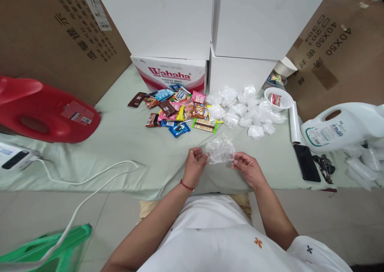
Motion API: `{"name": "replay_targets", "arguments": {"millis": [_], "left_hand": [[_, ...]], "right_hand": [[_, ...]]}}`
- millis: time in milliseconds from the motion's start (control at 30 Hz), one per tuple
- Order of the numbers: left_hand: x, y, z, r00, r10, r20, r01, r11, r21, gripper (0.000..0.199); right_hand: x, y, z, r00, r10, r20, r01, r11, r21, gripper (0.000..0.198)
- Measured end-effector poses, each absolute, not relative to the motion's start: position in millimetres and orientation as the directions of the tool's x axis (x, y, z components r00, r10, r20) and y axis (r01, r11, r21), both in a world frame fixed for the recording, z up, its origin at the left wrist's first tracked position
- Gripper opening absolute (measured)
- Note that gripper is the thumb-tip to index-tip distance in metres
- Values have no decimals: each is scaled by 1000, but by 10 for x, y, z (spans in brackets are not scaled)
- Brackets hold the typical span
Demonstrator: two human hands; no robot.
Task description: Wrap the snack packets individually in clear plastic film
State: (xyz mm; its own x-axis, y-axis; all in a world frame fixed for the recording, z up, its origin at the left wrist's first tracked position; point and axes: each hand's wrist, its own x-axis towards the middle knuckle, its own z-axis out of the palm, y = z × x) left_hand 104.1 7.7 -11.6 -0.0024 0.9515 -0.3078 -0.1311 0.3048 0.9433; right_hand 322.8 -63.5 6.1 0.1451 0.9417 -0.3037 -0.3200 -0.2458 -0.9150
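Note:
A small sheet of clear bubble wrap [221,149] is stretched between my two hands, just above the table's front part. My left hand [195,164] pinches its left edge between thumb and fingers. At the lower right corner, my right hand [247,167] grips it the same way. Beyond the sheet lies a loose heap of packaged snacks [180,110] in many colours. To the right of that heap, several crumpled bundles of bubble wrap [240,109] are piled together; what they contain, if anything, I cannot make out.
A white round tub [279,98] holds a red packet. On the right are a plastic roll [294,124], a phone [306,163], keys [324,168] and a white jug [339,128]. A red jug [48,112] and white cable [90,181] lie left. Boxes [171,74] stand behind.

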Motion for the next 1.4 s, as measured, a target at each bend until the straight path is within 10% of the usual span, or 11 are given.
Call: {"name": "replay_targets", "arguments": {"millis": [100,300,667,933,1400], "left_hand": [[1105,10,-14,-115,993,-4,164,23,986,25],[1378,-91,161,299,945,134,206,-201,958,21],[1047,230,-22,92,938,-335,-344,345,873,38],[537,328,28,218,895,-390,-545,443,712,41],[528,82,23,255,883,-394,-404,467,786,37]], "right_hand": [[3168,-611,56,169,958,-232,-217,-194,-957,35],[3075,-611,134,122,981,-151,-64,-144,-987,30],[3305,-680,13,405,855,-324,-329,-195,-924,36],[3721,-716,43,431,831,-351,-356,-201,-913,38],[3535,-148,28,360,932,-28,428,-192,-883,36]]}}
